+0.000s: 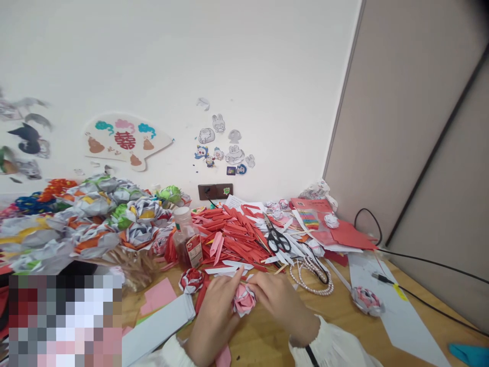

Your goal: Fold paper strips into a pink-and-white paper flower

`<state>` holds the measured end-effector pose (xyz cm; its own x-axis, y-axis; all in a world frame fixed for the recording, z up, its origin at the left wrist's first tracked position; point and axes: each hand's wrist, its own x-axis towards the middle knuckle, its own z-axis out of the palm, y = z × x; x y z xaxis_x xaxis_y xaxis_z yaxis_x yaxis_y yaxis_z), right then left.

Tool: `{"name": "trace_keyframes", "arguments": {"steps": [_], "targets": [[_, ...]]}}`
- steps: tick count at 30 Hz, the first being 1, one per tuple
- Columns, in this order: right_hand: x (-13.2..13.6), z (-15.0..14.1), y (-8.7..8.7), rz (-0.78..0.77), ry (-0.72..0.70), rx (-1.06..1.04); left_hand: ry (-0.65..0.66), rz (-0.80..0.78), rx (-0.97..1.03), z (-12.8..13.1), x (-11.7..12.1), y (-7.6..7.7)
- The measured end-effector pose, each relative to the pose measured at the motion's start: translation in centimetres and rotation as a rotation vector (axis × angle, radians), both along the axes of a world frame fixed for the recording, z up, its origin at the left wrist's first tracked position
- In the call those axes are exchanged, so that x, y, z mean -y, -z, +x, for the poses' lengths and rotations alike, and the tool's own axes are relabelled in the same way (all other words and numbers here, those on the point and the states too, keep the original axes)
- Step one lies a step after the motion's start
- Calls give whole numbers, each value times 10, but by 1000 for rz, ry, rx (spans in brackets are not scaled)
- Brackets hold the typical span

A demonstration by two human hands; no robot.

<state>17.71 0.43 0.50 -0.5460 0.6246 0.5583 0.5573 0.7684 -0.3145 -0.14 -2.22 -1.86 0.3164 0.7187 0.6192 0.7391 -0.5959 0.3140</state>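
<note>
Behind everything, a white wall (pixel 275 76) with a fan-shaped board (pixel 118 148) on it. Below, a wooden table (pixel 263 344), loaded at the left with a heap of multicoloured paper flowers (pixel 97 204). In the middle, a spread of folded red strips (pixel 229 229), mixed at its right with white strips (pixel 294 237). Gripping a pink-and-white paper flower (pixel 244 299) from its left side, the left hand (pixel 219 303); pinching at the same flower's upper right edge, the right hand (pixel 280 298) (both coming out of white sleeves (pixel 332 344)). Next in size, an upright bottle (pixel 187 237) beside the strips, then a looped strand of pearl-like beads (pixel 313 278) near the right hand, then black-handled scissors (pixel 278 240) on top of the strips. Between both hands, just in front of the strips, that pink-and-white paper flower. Last, near the left hand, a red-and-white paper flower (pixel 191 280).
</note>
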Motion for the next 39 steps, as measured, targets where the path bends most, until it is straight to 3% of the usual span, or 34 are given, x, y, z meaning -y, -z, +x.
{"name": "trace_keyframes", "arguments": {"steps": [8,14,19,39], "targets": [[3,3,-10,-204,-60,-150,7,38,-65,-2,-1,2],[3,0,-11,-90,18,-121,-31,21,-62,1,0,-2],[4,0,-9,1,105,-248,-53,52,-60,1,2,-4],[5,-5,-3,162,49,-204,-53,100,-91,1,0,-3]]}}
